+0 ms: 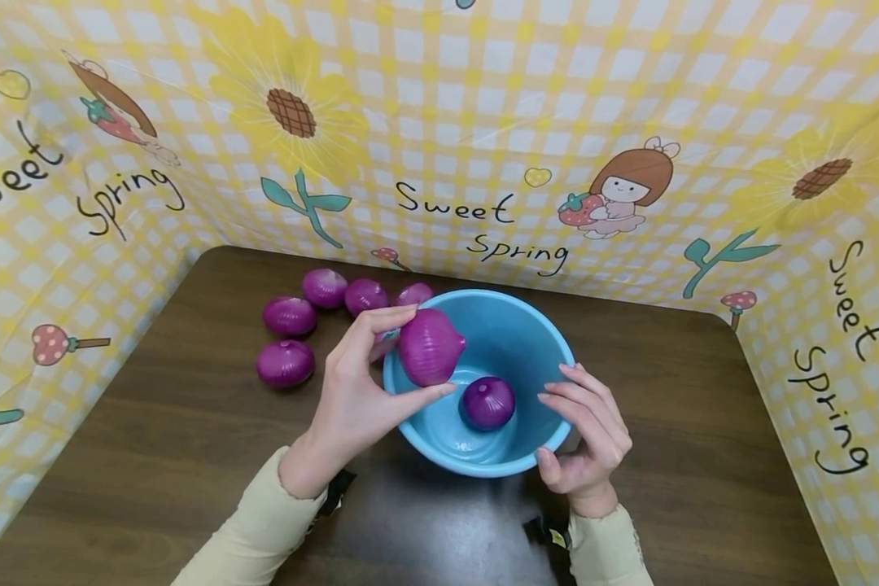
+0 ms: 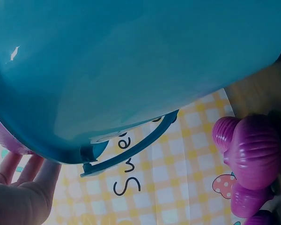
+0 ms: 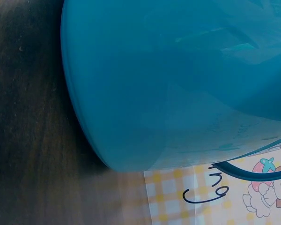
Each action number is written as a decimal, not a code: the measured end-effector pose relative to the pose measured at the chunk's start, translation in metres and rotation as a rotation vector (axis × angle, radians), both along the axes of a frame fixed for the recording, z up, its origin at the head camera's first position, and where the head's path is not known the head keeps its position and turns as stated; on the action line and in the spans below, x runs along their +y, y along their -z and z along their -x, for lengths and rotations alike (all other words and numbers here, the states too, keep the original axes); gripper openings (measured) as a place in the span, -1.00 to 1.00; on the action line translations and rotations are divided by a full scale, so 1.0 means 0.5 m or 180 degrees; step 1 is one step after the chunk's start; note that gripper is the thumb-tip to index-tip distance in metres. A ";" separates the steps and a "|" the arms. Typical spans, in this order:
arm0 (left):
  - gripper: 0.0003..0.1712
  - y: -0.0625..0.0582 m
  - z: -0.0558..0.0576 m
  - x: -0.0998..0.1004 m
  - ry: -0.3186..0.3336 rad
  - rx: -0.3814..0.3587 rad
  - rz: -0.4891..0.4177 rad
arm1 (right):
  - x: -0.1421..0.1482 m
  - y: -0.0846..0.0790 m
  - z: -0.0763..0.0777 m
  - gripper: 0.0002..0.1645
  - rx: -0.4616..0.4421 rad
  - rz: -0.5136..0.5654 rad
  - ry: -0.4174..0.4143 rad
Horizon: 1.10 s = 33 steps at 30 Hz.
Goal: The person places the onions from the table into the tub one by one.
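Observation:
My left hand (image 1: 355, 391) grips a purple onion (image 1: 430, 347) between fingers and thumb, over the left part of a light-blue bucket (image 1: 478, 470). Its pointed tip faces right. On the bucket floor lies a second, darker purple onion (image 1: 487, 404). My right hand (image 1: 589, 431) holds the bucket by its right rim, fingers over the edge and thumb low on the near side. In the left wrist view the left hand (image 2: 25, 192) and part of the held onion (image 2: 5, 136) show past the bucket's wall. The right wrist view is mostly filled by the bucket (image 3: 168, 89).
Several more purple onions (image 1: 286, 364) lie on the dark wooden table (image 1: 688, 456), left of and behind the bucket. A blue handle (image 2: 136, 150) hangs off the bucket's far side. Yellow checked cloth (image 1: 439, 130) walls in the table at the back and sides.

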<state>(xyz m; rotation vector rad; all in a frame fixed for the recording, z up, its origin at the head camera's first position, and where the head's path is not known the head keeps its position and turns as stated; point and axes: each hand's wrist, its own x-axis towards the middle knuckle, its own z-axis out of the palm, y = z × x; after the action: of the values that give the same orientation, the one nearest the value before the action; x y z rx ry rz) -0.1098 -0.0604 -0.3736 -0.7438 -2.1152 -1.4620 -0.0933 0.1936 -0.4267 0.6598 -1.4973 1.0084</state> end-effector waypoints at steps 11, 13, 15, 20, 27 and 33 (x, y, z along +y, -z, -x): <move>0.13 -0.003 0.004 0.005 0.0152 -0.0127 0.0226 | 0.003 0.004 0.001 -0.27 0.0040 0.0020 -0.0033; 0.19 -0.004 0.003 0.006 0.0187 -0.0157 0.0226 | 0.002 0.002 0.001 -0.27 0.0072 0.0034 -0.0054; 0.22 -0.004 0.002 0.006 0.0187 -0.0139 0.0228 | 0.001 0.001 0.002 -0.28 0.0101 0.0050 -0.0079; 0.14 -0.002 0.000 0.002 0.0149 -0.0036 0.0215 | 0.000 -0.001 0.003 -0.28 0.0124 0.0065 -0.0097; -0.07 0.003 0.001 -0.008 0.0125 -0.0009 0.0202 | 0.000 -0.003 0.003 -0.27 0.0122 0.0069 -0.0081; -0.09 0.005 0.001 -0.021 -0.0021 -0.0041 0.0254 | -0.002 -0.002 0.004 -0.27 0.0146 0.0072 -0.0083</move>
<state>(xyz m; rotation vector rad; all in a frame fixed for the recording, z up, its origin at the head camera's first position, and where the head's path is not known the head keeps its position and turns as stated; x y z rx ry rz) -0.1101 -0.0710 -0.3762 -0.7577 -2.1946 -1.3895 -0.0951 0.1924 -0.4255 0.6834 -1.4388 1.0222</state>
